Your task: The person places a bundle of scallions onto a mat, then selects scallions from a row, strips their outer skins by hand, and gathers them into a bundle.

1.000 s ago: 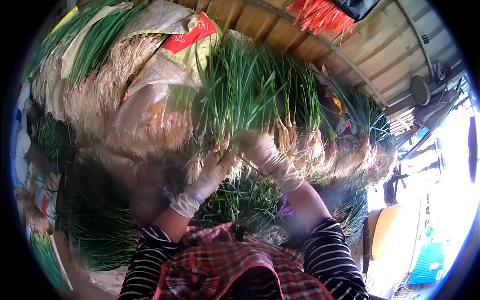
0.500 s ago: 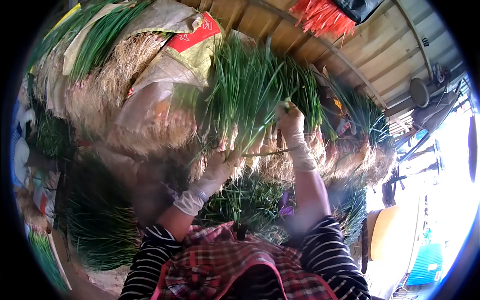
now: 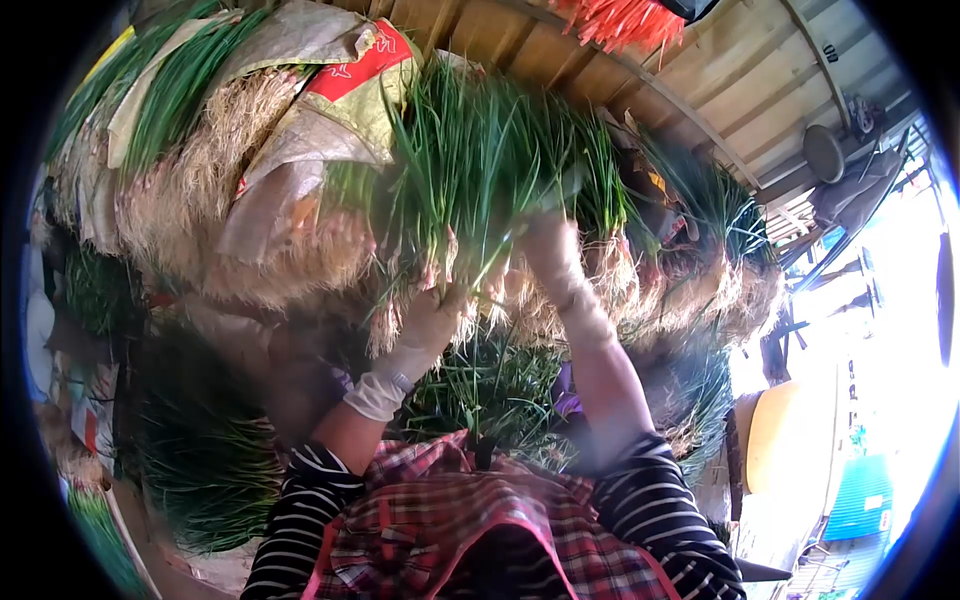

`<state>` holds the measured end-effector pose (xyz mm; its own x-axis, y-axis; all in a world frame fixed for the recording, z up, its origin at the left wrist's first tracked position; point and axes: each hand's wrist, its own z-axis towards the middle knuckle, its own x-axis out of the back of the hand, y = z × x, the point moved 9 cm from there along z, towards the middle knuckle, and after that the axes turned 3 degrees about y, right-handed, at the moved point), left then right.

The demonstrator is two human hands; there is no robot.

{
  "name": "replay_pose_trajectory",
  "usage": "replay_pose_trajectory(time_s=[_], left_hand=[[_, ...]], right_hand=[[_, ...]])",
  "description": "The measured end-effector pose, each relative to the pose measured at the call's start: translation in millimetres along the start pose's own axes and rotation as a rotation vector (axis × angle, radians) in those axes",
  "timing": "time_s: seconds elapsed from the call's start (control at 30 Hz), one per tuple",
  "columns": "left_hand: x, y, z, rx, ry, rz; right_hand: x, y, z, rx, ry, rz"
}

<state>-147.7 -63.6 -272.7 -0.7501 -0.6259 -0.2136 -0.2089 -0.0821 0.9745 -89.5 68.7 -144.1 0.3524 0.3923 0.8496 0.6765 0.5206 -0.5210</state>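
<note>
1. The green onions are right in front of the person, at the middle of the long heap. Their green tops point away and their white ends point back, maybe so that the white ends are easy to reach.
2. The left hand, in a pale glove, has its fingers curled in around the low white ends of a few green onions. It seems to hold them there because that part is firm and the tops are floppy.
3. The right hand, gloved too, is up beside the green tops, a bit higher than the left hand. It is blurry (it may be moving fast), so I cannot tell how far open it is or whether it has hold of anything.
4. Stringy roots hang along the near edge of the heap. All facing one way, they probably tangle less with the tops.
5. Loose green leaves lie lower down, between the two arms and close to the checked apron, which likely keeps dirt off.
6. To the left, an old sack lies over more onion bunches, perhaps to keep them damp or apart.
7. Red strips hang near the top, well away from both hands.
</note>
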Motion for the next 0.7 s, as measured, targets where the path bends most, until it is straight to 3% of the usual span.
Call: replay_pose_trajectory(time_s=[0.03,0.1,0.2,0.27,0.33,0.37,0.4,0.47,0.53,0.57,0.6,0.63,0.67,0.7], left_hand=[[-1,-5,1,-0.048,-0.039,-0.012],[4,0,-9,0.027,-0.051,-0.116],[-2,11,-16,0.122,-0.073,-0.158],[-11,1,-23,0.225,-0.181,-0.239],[-22,3,-39,0.452,-0.209,-0.417],[-24,25,-49,0.419,-0.321,-0.541],[-20,55,-57,0.375,-0.433,-0.663],[21,124,-51,0.095,-0.292,-0.648],[56,158,-40,-0.025,0.028,-0.699],[45,173,-26,-0.175,-0.312,-0.737],[38,166,-20,-0.097,-0.217,-0.698],[20,155,-17,-0.014,-0.268,-0.611],[4,138,-13,0.068,-0.317,-0.522],[-14,120,-13,0.178,-0.371,-0.498]], right_hand=[[-30,-1,-9,0.181,-0.115,-0.163],[-67,3,-44,0.347,-0.146,-0.111],[-60,7,-65,0.337,0.130,0.346],[-59,4,-72,0.494,0.181,0.079],[-59,37,-55,0.174,0.043,-0.175],[-53,78,-41,0.211,0.168,-0.101],[-63,111,-41,0.024,-0.072,-0.362],[-104,114,-83,0.689,-0.391,-1.002],[-63,77,-95,0.779,-0.286,-0.521],[-42,80,-69,0.428,-0.404,-0.129],[-19,85,-47,0.084,-0.392,0.291],[22,96,-10,0.023,-0.011,0.090],[57,79,5,-0.191,0.087,-0.221],[53,105,34,-0.273,0.135,-0.313]])
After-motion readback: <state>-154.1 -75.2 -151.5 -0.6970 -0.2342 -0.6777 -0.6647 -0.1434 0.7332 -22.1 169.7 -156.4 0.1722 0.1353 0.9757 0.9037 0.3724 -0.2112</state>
